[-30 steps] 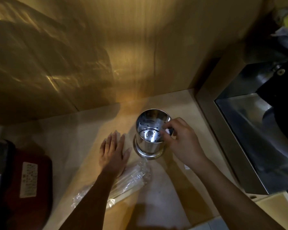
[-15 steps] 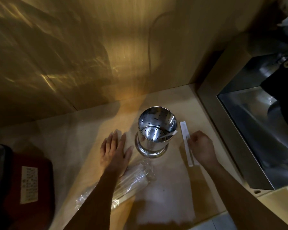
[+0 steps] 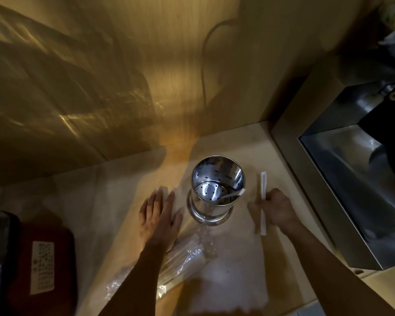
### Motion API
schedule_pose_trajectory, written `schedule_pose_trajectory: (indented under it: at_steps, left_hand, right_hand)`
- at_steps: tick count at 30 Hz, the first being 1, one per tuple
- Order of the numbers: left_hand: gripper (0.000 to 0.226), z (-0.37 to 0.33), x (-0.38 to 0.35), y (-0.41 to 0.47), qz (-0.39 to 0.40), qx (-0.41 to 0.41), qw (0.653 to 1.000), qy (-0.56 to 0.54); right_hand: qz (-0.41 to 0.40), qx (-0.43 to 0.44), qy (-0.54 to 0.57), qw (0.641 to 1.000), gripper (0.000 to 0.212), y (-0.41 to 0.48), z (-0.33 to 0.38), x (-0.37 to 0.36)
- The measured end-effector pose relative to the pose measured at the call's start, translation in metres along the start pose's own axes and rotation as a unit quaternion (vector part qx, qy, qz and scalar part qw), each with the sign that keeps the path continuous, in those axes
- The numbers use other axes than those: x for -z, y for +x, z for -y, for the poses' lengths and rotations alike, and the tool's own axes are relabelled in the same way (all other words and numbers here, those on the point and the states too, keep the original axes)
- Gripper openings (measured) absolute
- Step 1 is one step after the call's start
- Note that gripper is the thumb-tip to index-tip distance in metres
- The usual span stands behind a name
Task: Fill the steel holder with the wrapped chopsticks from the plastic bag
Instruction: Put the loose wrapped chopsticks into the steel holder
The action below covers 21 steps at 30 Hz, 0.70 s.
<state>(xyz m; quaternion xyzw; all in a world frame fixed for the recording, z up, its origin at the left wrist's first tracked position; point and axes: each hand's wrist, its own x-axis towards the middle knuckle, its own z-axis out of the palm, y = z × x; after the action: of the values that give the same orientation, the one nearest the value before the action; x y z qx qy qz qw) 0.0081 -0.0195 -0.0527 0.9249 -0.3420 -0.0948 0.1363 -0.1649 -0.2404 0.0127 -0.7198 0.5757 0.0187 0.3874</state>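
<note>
Silver dot-perforated holder (image 3: 217, 179), white wrapper (image 3: 263, 185)

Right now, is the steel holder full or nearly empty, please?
Nearly empty: the steel holder shows its perforated bottom, with one wrapped chopstick leaning inside.

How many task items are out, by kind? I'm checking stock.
Perforated round steel holder: 1
Clear plastic bag of wrapped chopsticks: 1
White paper-wrapped chopsticks outside the bag: 2, one in the holder, one in the right hand
Total: 4
</note>
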Motion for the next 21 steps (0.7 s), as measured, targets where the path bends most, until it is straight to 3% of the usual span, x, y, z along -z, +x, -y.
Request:
schedule_pose_trajectory:
  at_steps: [4,9,12,14,18,21]
  left_hand:
    - [0.068,-0.001,0.001,0.000,0.001,-0.001,1.000,0.000]
    - [0.067,-0.001,0.002,0.000,-0.008,-0.005,1.000,-0.005]
    - [0.066,-0.001,0.001,0.001,-0.011,-0.013,1.000,-0.008]
    - [0.066,-0.001,0.000,0.001,-0.006,-0.019,1.000,-0.006]
    - [0.065,0.004,-0.001,0.004,0.019,-0.028,0.999,0.005]
    - [0.062,0.008,-0.001,0.008,0.061,-0.029,0.998,-0.012]
  right_hand:
    - [-0.081,0.049,0.179,0.979,0.019,-0.007,0.026,0.035]
    - [-0.223,0.198,0.351,0.888,0.017,-0.064,0.081,0.085]
    - [-0.187,0.318,0.354,0.859,0.014,-0.099,0.111,0.093]
    - [-0.123,0.360,0.307,0.872,0.009,-0.109,0.123,0.087]
    - [-0.015,0.319,0.131,0.938,0.010,-0.103,0.132,0.057]
    - [0.012,0.309,0.064,0.949,0.008,-0.092,0.130,0.038]
